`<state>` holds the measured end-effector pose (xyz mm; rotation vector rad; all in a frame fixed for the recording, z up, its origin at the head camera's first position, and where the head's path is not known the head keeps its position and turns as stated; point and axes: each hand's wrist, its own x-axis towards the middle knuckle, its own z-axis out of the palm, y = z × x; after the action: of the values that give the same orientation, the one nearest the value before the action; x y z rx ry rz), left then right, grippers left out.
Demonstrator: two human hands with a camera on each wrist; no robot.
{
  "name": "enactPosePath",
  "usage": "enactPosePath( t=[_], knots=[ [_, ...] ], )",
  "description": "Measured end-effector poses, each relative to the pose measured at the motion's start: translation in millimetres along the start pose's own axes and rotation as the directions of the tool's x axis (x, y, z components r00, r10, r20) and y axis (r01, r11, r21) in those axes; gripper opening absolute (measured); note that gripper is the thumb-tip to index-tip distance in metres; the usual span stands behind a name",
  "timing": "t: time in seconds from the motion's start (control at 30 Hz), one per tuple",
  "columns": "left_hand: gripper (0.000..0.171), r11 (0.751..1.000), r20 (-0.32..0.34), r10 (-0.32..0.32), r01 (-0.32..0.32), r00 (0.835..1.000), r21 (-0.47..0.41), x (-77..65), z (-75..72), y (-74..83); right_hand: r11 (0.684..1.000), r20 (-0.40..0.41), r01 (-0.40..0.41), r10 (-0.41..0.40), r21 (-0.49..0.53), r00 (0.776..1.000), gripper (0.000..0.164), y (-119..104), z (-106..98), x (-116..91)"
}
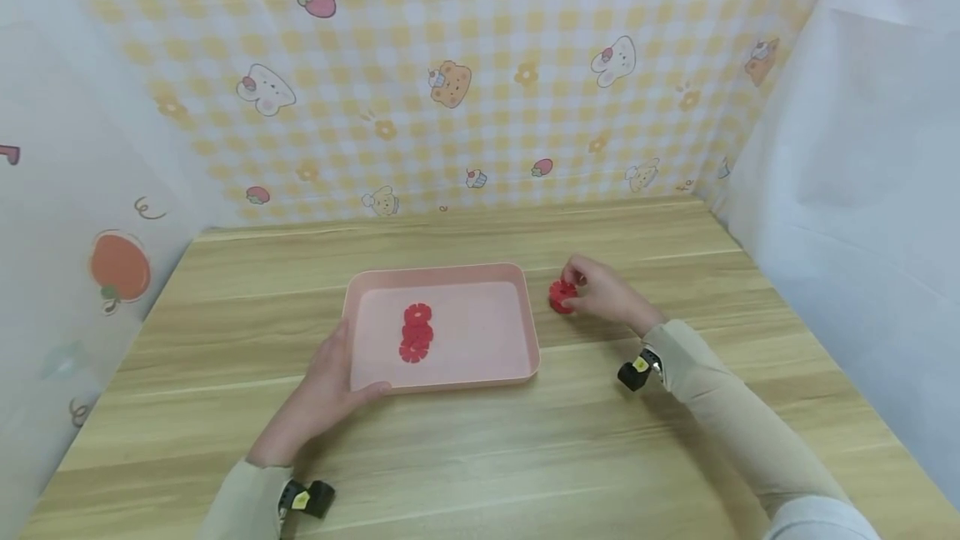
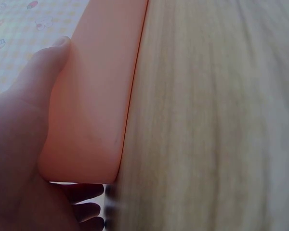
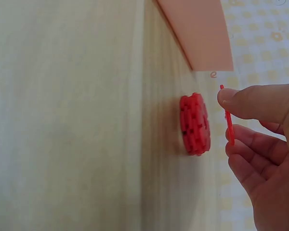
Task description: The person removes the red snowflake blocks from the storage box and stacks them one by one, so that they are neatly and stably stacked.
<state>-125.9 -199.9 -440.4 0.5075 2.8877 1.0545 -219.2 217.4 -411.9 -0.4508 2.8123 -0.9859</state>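
My right hand (image 1: 603,294) pinches one thin red notched plastic disc (image 3: 229,127) between thumb and fingers, edge-on in the right wrist view. Just below it, a short stack of matching red discs (image 3: 195,124) sits on the table, right of the pink tray (image 1: 480,375). Around the tray's near left corner, my left hand (image 1: 322,386) grips with the thumb along the front wall and the fingers at the left side. Inside the tray, left of its middle, several red notched discs (image 1: 417,315) lie overlapping in a row.
The wood-grain table (image 1: 480,457) carries the tray near its middle. A yellow checked cloth (image 1: 480,140) hangs behind it, and white sheets (image 1: 862,190) stand at both sides. Each wrist wears a small black camera (image 1: 635,372).
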Motion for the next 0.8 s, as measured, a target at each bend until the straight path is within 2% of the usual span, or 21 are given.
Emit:
enactPosePath(
  t=[0.2,0.53,0.8],
  knots=[
    [0.118,1.000,0.013,-0.025,0.025,1.000,0.017,-0.6,-1.6,2.3,1.000,0.008,0.005,-0.005,-0.013,1.000,0.030,6,4,-2],
    [0.118,1.000,-0.006,-0.001,0.001,1.000,-0.006,0.3,1.2,-0.6,0.996,-0.010,0.074,-0.074,-0.051,0.997,0.030,14,8,-5],
    [0.119,1.000,0.002,-0.020,0.020,1.000,-0.014,0.7,1.4,-1.9,0.999,-0.017,0.036,-0.036,-0.016,0.999,0.032,7,3,-6]
  ],
)
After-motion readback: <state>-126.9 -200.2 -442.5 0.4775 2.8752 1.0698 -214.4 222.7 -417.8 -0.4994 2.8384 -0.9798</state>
